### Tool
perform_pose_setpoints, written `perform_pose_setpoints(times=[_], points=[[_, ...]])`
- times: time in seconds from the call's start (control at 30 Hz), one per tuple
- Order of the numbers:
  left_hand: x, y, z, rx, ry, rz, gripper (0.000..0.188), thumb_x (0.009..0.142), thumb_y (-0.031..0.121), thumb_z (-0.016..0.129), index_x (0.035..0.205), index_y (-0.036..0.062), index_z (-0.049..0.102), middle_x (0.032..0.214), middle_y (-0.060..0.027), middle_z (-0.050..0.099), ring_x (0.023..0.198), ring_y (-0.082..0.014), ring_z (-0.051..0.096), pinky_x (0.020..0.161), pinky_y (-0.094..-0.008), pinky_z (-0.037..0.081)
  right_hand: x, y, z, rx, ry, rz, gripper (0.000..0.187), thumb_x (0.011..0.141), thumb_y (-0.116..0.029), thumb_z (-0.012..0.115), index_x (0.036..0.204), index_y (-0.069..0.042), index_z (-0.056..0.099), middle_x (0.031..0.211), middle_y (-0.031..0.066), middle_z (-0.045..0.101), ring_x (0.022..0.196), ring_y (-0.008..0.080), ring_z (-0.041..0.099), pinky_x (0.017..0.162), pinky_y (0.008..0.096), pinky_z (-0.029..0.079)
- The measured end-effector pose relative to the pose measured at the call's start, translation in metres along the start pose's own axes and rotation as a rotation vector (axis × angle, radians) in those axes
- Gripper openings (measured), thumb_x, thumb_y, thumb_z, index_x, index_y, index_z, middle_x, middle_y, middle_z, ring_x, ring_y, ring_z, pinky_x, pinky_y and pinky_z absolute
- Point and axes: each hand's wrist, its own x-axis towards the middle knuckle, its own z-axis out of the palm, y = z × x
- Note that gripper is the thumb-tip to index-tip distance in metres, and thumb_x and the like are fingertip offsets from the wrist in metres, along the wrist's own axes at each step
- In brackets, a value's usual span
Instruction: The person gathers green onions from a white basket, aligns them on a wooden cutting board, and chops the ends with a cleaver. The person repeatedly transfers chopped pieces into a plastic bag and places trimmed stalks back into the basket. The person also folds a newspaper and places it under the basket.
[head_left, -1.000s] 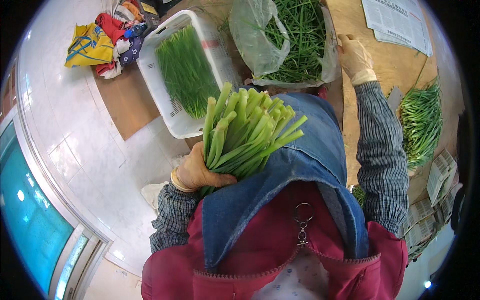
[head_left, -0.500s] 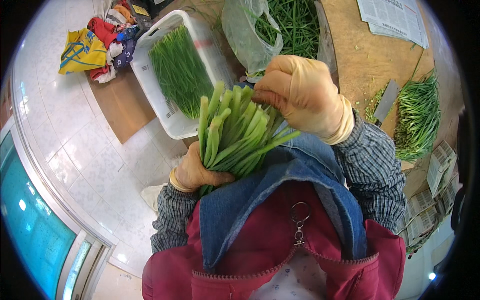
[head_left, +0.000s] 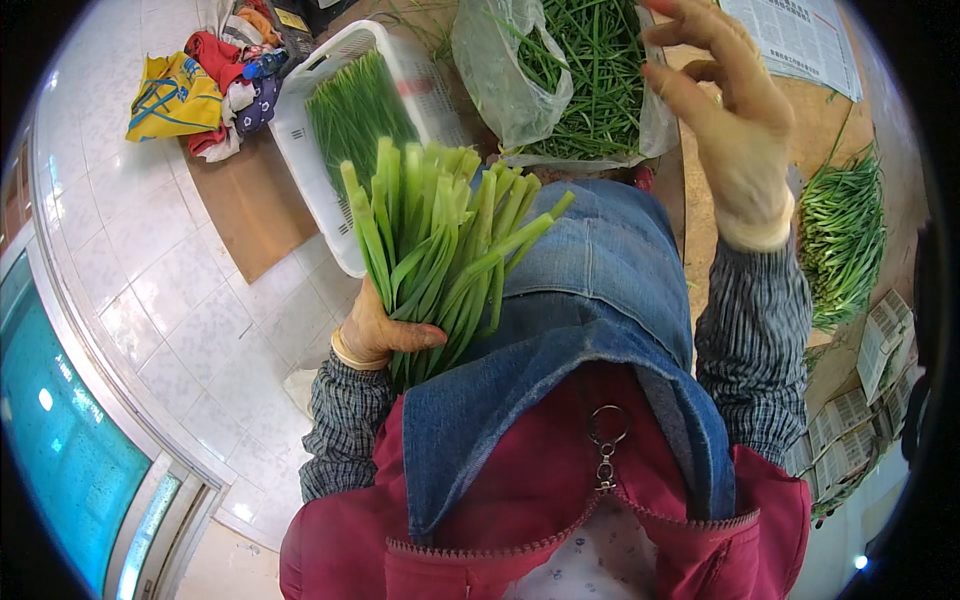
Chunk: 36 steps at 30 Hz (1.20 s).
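The person's blue denim apron (head_left: pixel 600 255) spreads across the middle of the view, over a dark red jacket (head_left: pixel 340 545). Beyond it, to the right, lies a wooden tabletop (head_left: pixel 812 120). To the upper left, a white crate (head_left: pixel 310 185) contains a neat block of thin green stalks (head_left: pixel 355 100). Beside the crate, a clear plastic bag (head_left: pixel 508 85) stands open around a loose heap of greens (head_left: pixel 598 90).

In front of the apron, with its pale cut ends fanned upward, is a bundle of thick green stalks (head_left: pixel 430 225); from this angle it partly covers the crate's near end. On the right, a pile of thinner greens (head_left: pixel 843 235) rests by the tabletop's edge.

The right hand (head_left: pixel 730 125) is lifted well away from the bundle, its forearm nearly upright in a checked sleeve (head_left: pixel 757 345). The fingers are half curled and point up and left, with a wide gap between them and the thumb; nothing shows in its grasp. The left hand (head_left: pixel 372 330) is closed around the bundle's lower part, wrist low and near the body, its thumb pressed across the front and its fingers hidden behind the stalks.
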Motion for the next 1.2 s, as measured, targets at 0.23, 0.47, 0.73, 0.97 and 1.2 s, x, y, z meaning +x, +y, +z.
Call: perform_pose_setpoints(times=[0.23,0.47,0.73,0.97,1.2], points=[[0.008,0.002,-0.005,0.081,-0.081,-0.071,0.092,0.044,0.012,0.082,0.127,-0.0004,0.043,0.119,-0.0087,0.054,0.108,-0.0202,0.051,0.096,-0.0333,0.038,-0.034,0.0,0.011,-0.094,-0.735,-0.485,0.039,0.056,-0.009,0.078,0.093,-0.006,0.065,0.087,0.0067,0.055,0.086,0.0248,0.053,0.07,0.0333,0.044],[0.013,0.007,0.001,0.011,-0.145,-0.053,0.094,0.045,0.008,0.081,0.13,0.0004,0.041,0.122,-0.0088,0.053,0.11,-0.0206,0.049,0.099,-0.0335,0.036,-0.041,0.0,0.023,-0.143,-0.701,-0.591,0.013,0.065,-0.016,0.067,0.074,-0.008,0.062,0.078,0.0069,0.057,0.081,0.0283,0.055,0.068,0.0391,0.045],[0.004,-0.011,-0.012,-0.166,-0.092,-0.03,0.104,0.048,0.007,0.083,0.136,0.0003,0.029,0.128,-0.0105,0.047,0.119,-0.0224,0.043,0.103,-0.0341,0.03,0.042,0.033,-0.068,0.17,-0.173,-0.187,0.012,0.079,-0.002,0.062,0.09,0.0,0.065,0.086,0.0066,0.063,0.083,0.0154,0.057,0.075,0.0259,0.046],[-0.004,-0.005,-0.009,-0.055,-0.045,-0.097,0.1,0.048,0.012,0.086,0.133,-0.0013,0.034,0.124,-0.0096,0.051,0.114,-0.0203,0.047,0.1,-0.0324,0.035,0.064,0.182,-0.053,-0.803,-0.36,-0.216,0.038,0.078,-0.03,0.067,0.105,-0.004,0.063,0.097,0.0148,0.066,0.087,0.023,0.063,0.077,0.0313,0.048],[-0.006,0.001,0.002,0.002,-0.082,-0.03,0.079,0.054,0.006,0.081,0.124,-0.0028,0.046,0.117,-0.0088,0.057,0.109,-0.0182,0.052,0.097,-0.0306,0.038,-0.028,0.042,0.003,0.014,-0.724,-0.108,0.016,0.076,-0.011,0.069,0.088,0.0,0.066,0.082,0.008,0.062,0.072,0.0137,0.059,0.064,0.0249,0.047]])
